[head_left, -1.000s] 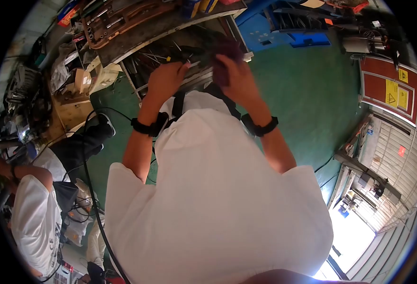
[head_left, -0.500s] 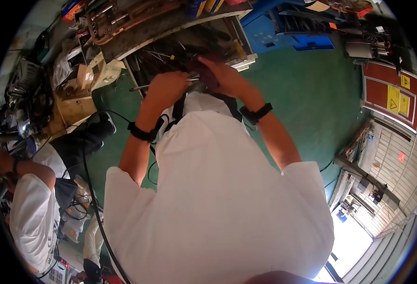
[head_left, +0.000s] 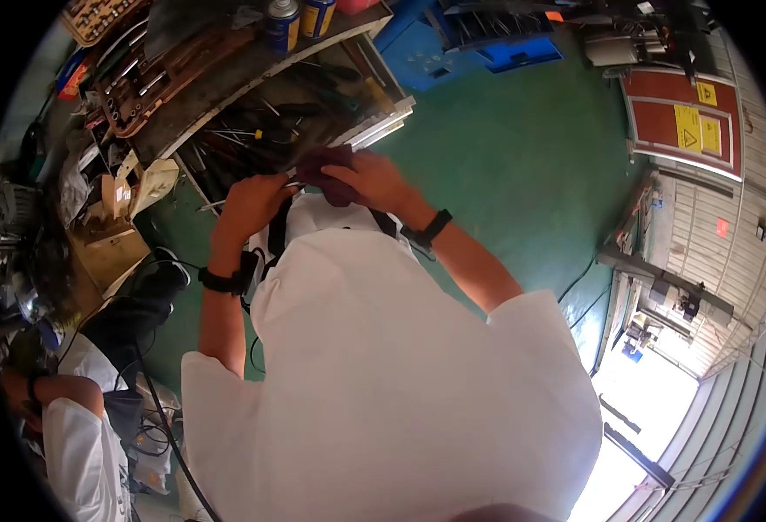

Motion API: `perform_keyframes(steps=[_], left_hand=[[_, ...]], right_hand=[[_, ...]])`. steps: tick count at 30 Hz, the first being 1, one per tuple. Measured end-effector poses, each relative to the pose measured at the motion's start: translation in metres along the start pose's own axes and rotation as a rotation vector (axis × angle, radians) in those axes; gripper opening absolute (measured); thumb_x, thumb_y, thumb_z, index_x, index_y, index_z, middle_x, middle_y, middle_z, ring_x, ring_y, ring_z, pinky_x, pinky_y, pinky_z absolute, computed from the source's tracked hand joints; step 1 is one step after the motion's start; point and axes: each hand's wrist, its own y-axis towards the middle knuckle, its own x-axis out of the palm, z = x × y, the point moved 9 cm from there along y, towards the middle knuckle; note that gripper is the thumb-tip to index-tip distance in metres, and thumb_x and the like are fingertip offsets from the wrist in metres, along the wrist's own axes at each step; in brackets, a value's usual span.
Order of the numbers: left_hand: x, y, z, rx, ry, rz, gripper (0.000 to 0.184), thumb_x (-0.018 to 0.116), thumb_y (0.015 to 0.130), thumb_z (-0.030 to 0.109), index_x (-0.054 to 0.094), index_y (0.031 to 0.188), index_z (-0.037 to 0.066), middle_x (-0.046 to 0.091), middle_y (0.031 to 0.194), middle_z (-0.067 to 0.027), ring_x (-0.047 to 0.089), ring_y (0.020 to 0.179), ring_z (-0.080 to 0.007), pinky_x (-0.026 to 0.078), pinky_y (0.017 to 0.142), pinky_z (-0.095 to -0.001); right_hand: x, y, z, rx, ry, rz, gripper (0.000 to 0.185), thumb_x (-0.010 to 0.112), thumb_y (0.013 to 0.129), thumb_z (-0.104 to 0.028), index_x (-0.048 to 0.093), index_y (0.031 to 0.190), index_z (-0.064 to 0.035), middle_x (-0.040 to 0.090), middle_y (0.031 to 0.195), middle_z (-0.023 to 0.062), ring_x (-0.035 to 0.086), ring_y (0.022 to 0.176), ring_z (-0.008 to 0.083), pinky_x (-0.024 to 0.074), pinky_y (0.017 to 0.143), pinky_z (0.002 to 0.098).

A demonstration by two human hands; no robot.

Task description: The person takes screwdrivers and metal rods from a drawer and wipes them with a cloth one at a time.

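My left hand (head_left: 255,205) is closed round a thin metal rod-like tool (head_left: 212,206), whose one end sticks out to the left of the fist. Beside it, my right hand (head_left: 374,183) grips a dark maroon cloth (head_left: 328,176), which is bunched round the tool's other end. Both hands are close together in front of my body, at the front of an open drawer (head_left: 385,127). Inside that drawer lie several hand tools, among them a screwdriver with a yellow part (head_left: 258,134).
Above the drawer, a workbench (head_left: 226,87) holds a socket set (head_left: 126,104) and spray cans (head_left: 282,24). A blue cabinet (head_left: 418,65) stands right of it. At the lower left are a co-worker's arm (head_left: 74,393) and a hanging black cable (head_left: 170,435).
The view has turned, so bench and drawer appear further left. My hands are nearer my body. The cloth now covers the tool's right end, and its left end shows beyond my left fist.
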Motion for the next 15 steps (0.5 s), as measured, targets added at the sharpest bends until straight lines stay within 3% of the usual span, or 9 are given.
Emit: perform_keyframes(steps=[2,3,6,10,12,13,15], left_hand=[[-0.002,0.006,0.008,0.161,-0.029,-0.023,0.024,0.06,0.092,0.031,0.061,0.089,0.007,0.063,0.076,-0.0182,0.062,0.078,-0.0392,0.047,0.064,-0.0505],[-0.004,0.007,0.004,0.166,-0.018,-0.006,0.024,0.06,0.092,0.031,0.061,0.089,0.007,0.063,0.076,-0.0182,0.062,0.078,-0.0392,0.047,0.064,-0.0505],[-0.005,0.012,0.008,0.269,0.065,0.0,0.023,0.061,0.091,0.029,0.064,0.087,0.007,0.064,0.074,-0.018,0.064,0.075,-0.0389,0.049,0.065,-0.0505],[-0.01,0.015,0.0,0.103,0.048,-0.035,0.027,0.06,0.091,0.03,0.063,0.085,0.004,0.064,0.073,-0.0194,0.064,0.075,-0.0397,0.049,0.064,-0.0513],[-0.017,0.018,-0.003,0.057,0.07,0.033,0.025,0.059,0.092,0.028,0.062,0.085,0.004,0.064,0.071,-0.0202,0.064,0.074,-0.0399,0.05,0.063,-0.0514],[-0.016,0.017,-0.001,0.054,0.069,0.022,0.025,0.059,0.092,0.028,0.062,0.085,0.004,0.064,0.071,-0.0202,0.064,0.074,-0.0399,0.05,0.063,-0.0514],[-0.024,0.016,0.012,0.111,0.005,0.059,0.023,0.058,0.091,0.026,0.061,0.085,0.004,0.063,0.07,-0.0204,0.064,0.072,-0.0403,0.051,0.062,-0.0511]], right_hand=[[-0.008,-0.005,0.0,0.067,0.051,0.084,0.054,0.073,0.071,-0.014,0.059,0.123,-0.0171,0.062,0.089,0.0106,0.063,0.079,0.0307,0.0515,0.07,0.0418],[0.003,-0.014,0.009,0.083,0.08,0.056,0.052,0.073,0.07,-0.014,0.06,0.121,-0.0172,0.063,0.087,0.0104,0.064,0.078,0.0313,0.0516,0.067,0.0411],[-0.021,-0.015,0.008,0.185,0.164,0.273,0.052,0.075,0.07,-0.01,0.06,0.118,-0.0168,0.065,0.087,0.0113,0.065,0.075,0.0326,0.0531,0.065,0.04],[-0.036,-0.005,0.009,0.264,0.292,0.26,0.054,0.075,0.07,-0.008,0.058,0.121,-0.0165,0.066,0.091,0.0117,0.065,0.079,0.0322,0.0531,0.068,0.0406],[-0.026,0.001,0.01,0.295,0.293,0.144,0.058,0.076,0.071,-0.01,0.056,0.125,-0.0153,0.06,0.105,0.0169,0.06,0.096,0.0354,0.0502,0.079,0.0416],[-0.028,0.007,0.007,0.303,0.301,0.142,0.058,0.076,0.071,-0.01,0.056,0.125,-0.0153,0.06,0.105,0.0169,0.06,0.096,0.0354,0.0502,0.079,0.0416],[-0.032,0.025,-0.009,0.164,0.128,0.061,0.059,0.074,0.071,-0.01,0.054,0.126,-0.0164,0.054,0.104,0.0176,0.056,0.099,0.0374,0.0467,0.086,0.0438]])
